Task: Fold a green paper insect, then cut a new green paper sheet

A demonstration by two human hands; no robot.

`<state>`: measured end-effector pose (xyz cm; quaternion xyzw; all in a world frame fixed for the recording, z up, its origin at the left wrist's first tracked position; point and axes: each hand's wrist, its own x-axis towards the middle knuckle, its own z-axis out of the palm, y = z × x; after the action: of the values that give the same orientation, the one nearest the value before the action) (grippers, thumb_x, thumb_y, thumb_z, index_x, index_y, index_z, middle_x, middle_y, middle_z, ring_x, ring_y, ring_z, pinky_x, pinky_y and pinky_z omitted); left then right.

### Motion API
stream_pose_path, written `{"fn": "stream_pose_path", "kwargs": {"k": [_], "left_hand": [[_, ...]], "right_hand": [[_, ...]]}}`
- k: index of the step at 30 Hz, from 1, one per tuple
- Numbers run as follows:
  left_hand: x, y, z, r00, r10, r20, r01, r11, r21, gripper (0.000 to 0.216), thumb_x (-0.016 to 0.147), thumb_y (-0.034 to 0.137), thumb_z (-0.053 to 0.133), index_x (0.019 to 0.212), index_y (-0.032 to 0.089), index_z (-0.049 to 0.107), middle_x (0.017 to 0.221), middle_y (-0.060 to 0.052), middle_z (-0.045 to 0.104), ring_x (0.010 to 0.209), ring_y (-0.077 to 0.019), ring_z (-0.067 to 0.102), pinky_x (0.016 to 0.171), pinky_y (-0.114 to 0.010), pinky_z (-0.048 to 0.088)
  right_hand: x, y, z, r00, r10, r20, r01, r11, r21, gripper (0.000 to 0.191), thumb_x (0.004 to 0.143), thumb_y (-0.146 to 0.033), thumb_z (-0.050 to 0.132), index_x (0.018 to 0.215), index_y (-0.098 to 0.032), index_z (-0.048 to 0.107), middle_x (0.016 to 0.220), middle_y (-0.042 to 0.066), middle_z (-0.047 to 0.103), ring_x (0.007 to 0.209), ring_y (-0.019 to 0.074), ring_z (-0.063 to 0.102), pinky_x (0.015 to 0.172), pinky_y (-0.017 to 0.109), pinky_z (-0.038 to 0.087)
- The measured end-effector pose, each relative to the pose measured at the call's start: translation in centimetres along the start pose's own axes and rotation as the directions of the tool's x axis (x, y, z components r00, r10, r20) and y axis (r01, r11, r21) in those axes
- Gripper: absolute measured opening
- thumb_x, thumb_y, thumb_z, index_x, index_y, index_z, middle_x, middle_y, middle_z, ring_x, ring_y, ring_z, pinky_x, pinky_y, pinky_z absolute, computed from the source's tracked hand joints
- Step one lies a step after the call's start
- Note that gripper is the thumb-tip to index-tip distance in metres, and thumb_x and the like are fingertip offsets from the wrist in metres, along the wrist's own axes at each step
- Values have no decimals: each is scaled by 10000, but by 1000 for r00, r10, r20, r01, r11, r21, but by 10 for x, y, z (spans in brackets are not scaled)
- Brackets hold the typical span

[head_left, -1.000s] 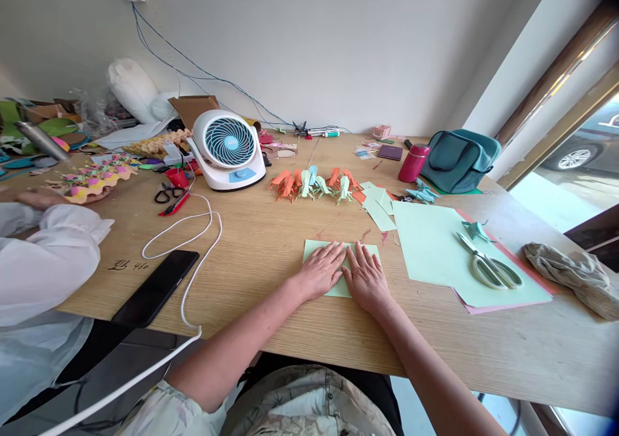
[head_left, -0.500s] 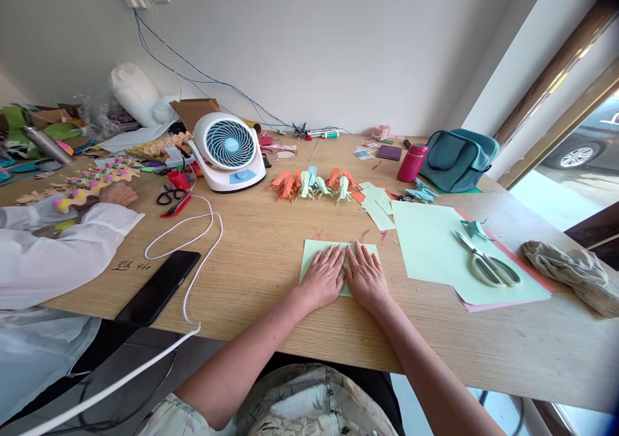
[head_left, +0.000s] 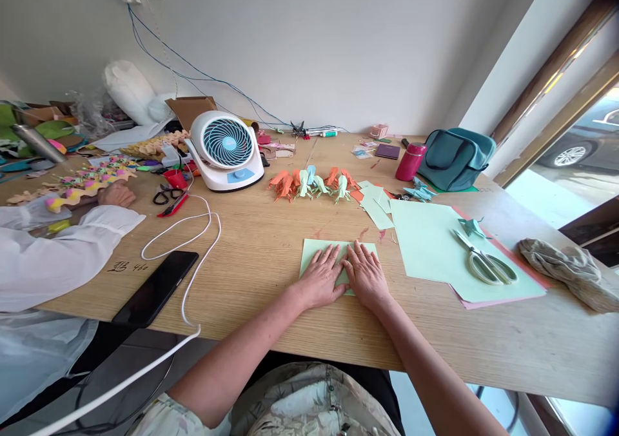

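Observation:
A small pale green sheet of paper [head_left: 312, 253] lies flat on the wooden table [head_left: 271, 229] in front of me. My left hand [head_left: 320, 277] presses on its left half with fingers stretched out flat. My right hand [head_left: 366, 275] lies beside it on the right half, fingers also flat. The two hands touch at the thumbs over the sheet's middle. Neither hand holds anything.
Larger green and pink sheets [head_left: 435, 249] with scissors [head_left: 486, 262] lie to the right, a grey cloth [head_left: 561, 268] beyond. Orange and green folded figures [head_left: 312, 183], a fan [head_left: 226, 149], red bottle [head_left: 410, 161], teal bag [head_left: 457, 157] stand behind. Phone [head_left: 157, 287], white cable and another person's sleeve [head_left: 58, 255] are left.
My hands have stayed flat on the green sheet, sliding slightly toward me. The person at left drew their arm in and now rests a hand near the coloured paper pieces.

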<state>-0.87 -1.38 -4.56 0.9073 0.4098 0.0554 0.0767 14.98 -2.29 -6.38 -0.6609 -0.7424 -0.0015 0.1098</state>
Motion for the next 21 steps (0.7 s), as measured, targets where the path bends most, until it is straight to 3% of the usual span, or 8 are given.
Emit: {"fn": "stream_pose_path", "kwargs": {"k": [11,21], "left_hand": [[-2,-9,-1,997,74,-12,-74,997,7,850,882,667,410,1531,157,206,1610,-156,168,1489,-326,128,1192,-491,137],[-18,-27,0,999,39,-36,-35,995,96,877,868,708,380,1521,139,239,1608,-148,188,1487,-326,130,1183,-502,140]], "right_hand": [[0,1,3,1000,-4,6,4,1000,10,541,1018,-411,309,1467,-128,413,1576,142,292,1447,280,287,1169,449,202],[-4,2,2,998,-64,22,63,998,27,807,888,-667,438,1507,-158,342,1601,188,199,1471,339,191,1171,498,130]]}}
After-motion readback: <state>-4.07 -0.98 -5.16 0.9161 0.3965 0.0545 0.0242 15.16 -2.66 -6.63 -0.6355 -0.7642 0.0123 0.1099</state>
